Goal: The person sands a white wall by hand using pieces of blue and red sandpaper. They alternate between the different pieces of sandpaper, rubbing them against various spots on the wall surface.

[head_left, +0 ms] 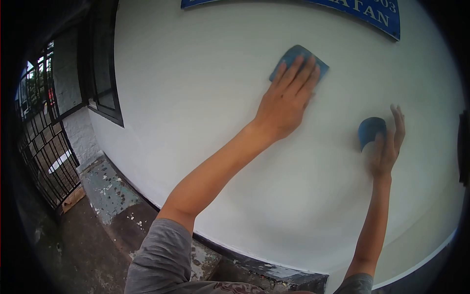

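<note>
My left hand [283, 107] lies with its fingers stretched over a blue-grey sheet of sandpaper [296, 52], pressing it against the white wall [210, 93]. The sheet's upper edge and corners show around the fingertips. Lower down and to the right, my right hand [385, 156] holds a second piece of blue sandpaper [370, 128], which curls out from the fingers. Some fingers of that hand point upward, away from the piece; motion blurs the others. Both hands are below the blue sign.
A blue sign with white lettering [352, 11] is fixed high on the wall. At the left are a dark-framed window [105, 78] and a black barred gate [49, 132]. A ledge with peeling paint [110, 188] runs along the wall's foot, beside a dark floor [83, 245].
</note>
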Demonstrator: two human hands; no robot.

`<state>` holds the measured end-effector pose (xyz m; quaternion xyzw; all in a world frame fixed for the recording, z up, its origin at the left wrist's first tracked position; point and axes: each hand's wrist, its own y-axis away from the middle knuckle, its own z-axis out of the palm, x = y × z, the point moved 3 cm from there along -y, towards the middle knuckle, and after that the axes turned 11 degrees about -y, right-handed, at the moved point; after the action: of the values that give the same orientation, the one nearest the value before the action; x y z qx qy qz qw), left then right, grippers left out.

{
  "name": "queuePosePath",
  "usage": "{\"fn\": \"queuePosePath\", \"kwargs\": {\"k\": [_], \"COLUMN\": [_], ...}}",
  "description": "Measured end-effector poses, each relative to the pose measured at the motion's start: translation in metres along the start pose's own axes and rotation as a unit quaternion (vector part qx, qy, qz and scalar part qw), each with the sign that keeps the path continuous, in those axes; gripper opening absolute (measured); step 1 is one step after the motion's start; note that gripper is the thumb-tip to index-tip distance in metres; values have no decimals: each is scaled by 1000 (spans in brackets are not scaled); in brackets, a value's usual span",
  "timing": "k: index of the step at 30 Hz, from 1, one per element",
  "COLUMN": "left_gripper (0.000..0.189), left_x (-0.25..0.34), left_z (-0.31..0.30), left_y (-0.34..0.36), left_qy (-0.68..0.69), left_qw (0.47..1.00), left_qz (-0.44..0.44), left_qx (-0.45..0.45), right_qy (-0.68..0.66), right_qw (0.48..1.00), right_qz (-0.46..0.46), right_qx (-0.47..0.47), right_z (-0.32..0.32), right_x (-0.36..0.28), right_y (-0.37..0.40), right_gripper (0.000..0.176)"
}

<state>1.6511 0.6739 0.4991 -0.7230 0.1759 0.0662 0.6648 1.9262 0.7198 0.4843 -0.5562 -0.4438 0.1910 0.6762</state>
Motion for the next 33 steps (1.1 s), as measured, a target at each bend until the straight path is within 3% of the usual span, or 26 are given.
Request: {"fn": "queuePosePath", "kwargs": {"k": [3, 6, 8, 10, 11, 13, 15, 18, 20, 21, 23, 25, 29, 31, 33], "left_gripper": [53, 53, 52, 53, 53, 51, 58, 72, 53, 46, 45, 47, 57, 62, 52], "left_x": [4, -44, -85, -137, -159, -178, -142, -29, 51, 78, 90, 77, 16, -21, -69], "left_z": [2, -15, -33, -42, -44, -39, -26, -3, 6, 14, 24, 23, 6, -13, -23], "left_y": [23, 31, 33, 52, 69, 108, 142, 168, 191, 212, 247, 260, 267, 255, 258], "left_qy": [-89, -132, -160, -191, -159, -146, -144, -60, 4, -21, -39, -64, -137, -182, -223], "left_qw": [985, 984, 986, 978, 973, 960, 965, 993, 986, 981, 981, 991, 981, 954, 915], "left_qz": [138, 120, 48, -78, -166, -239, -216, -72, 78, 147, 123, 45, -91, -229, -336], "left_qx": [-44, -22, -24, -29, -14, 18, 23, -75, -144, -128, -146, -109, -106, -67, 17], "right_qy": [-1, -11, -13, -4, 1, 2, 9, 8, -6, 0, 15, -32, -49, -55, -57], "right_qw": [1000, 1000, 1000, 1000, 1000, 1000, 1000, 999, 997, 997, 994, 996, 996, 995, 995], "right_qz": [3, -7, -8, -17, -20, -23, -24, -48, -71, -83, -110, -87, -76, -76, -77], "right_qx": [-1, 0, -3, -3, -2, 4, 8, 0, 1, -4, -8, 6, 9, 15, 22], "right_z": [1, 1, 3, 5, 5, 5, 5, 3, 3, 3, 2, 1, -3, -4, -4], "right_x": [1, 4, 5, 7, 9, 11, 11, 11, 12, 13, 17, 14, 10, 11, 11], "right_y": [-3, -7, -12, -17, -19, -23, -23, -22, -21, -20, -16, -14, -11, -11, -9], "right_gripper": [26, 26, 26, 26, 26, 25, 24, 21, 19, 20, 35, 22, 21, 22, 22]}}
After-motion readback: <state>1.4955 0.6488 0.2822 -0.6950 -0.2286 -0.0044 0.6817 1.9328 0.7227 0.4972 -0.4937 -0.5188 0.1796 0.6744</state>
